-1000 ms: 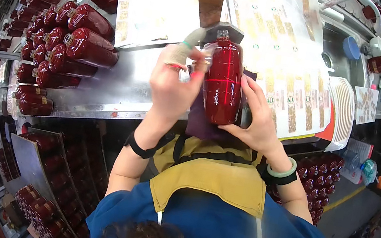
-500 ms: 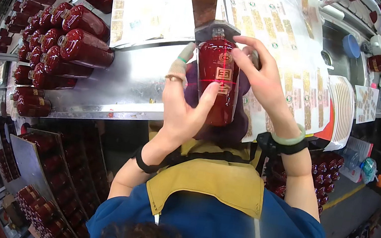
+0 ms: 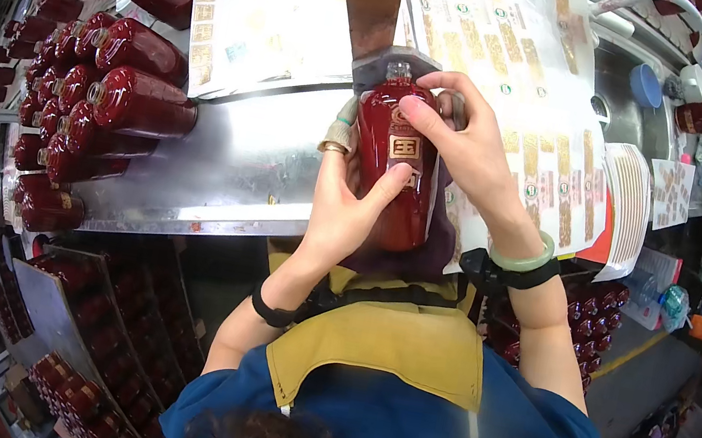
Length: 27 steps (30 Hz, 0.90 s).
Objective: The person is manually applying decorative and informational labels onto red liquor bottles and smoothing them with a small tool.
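Note:
A dark red glass bottle (image 3: 398,185) with a small gold square label is held upright over the edge of a steel table (image 3: 238,172). My left hand (image 3: 344,204) grips it from the left side and below, thumb across the front. My right hand (image 3: 456,148) covers the upper right of the bottle, fingers pressed on the shoulder near the neck. A grey block on a brown post (image 3: 369,9) stands just behind the bottle's mouth.
Several red bottles (image 3: 103,94) lie stacked on the table's left. Sheets of gold labels (image 3: 524,72) cover the table's right and back. More bottles fill crates (image 3: 95,362) below left. A sink area with a blue bowl (image 3: 648,83) lies at the far right.
The bottle has been turned so its gold label faces me. My left hand slid lower on its side, and my right hand moved up over the shoulder.

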### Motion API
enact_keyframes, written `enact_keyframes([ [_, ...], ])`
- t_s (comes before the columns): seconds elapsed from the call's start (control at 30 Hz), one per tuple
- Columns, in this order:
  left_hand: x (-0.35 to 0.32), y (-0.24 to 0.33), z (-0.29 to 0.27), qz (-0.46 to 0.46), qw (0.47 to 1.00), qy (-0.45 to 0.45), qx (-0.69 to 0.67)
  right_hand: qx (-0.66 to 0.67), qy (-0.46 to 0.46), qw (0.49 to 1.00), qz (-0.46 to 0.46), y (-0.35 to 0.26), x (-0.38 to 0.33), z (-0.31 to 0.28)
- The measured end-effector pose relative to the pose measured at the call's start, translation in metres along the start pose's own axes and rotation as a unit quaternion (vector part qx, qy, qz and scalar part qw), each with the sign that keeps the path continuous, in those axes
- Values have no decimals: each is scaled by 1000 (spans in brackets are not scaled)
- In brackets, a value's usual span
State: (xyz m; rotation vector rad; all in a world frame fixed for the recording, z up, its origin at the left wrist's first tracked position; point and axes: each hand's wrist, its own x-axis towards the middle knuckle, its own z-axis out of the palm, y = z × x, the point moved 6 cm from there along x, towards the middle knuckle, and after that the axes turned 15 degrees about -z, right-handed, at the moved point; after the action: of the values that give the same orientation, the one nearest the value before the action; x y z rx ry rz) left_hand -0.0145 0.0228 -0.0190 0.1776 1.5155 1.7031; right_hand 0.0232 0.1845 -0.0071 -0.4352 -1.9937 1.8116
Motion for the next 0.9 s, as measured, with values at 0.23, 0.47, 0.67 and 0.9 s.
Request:
enact_keyframes([
  [0.23, 2, -4, 0, -12, 999, -27, -31, -3, -1, 1000, 6, -9, -1, 1],
  [0.47, 3, -3, 0, -8, 999, -28, -30, -4, 10, 1000, -6, -6, -1, 2],
  [0.67, 2, -2, 0, -14, 999, -28, -25, -24, 5, 1000, -6, -8, 0, 1],
  [0.9, 3, 1, -3, -10, 998, -18, -54, -2, 7, 1000, -11, -2, -4, -5],
])
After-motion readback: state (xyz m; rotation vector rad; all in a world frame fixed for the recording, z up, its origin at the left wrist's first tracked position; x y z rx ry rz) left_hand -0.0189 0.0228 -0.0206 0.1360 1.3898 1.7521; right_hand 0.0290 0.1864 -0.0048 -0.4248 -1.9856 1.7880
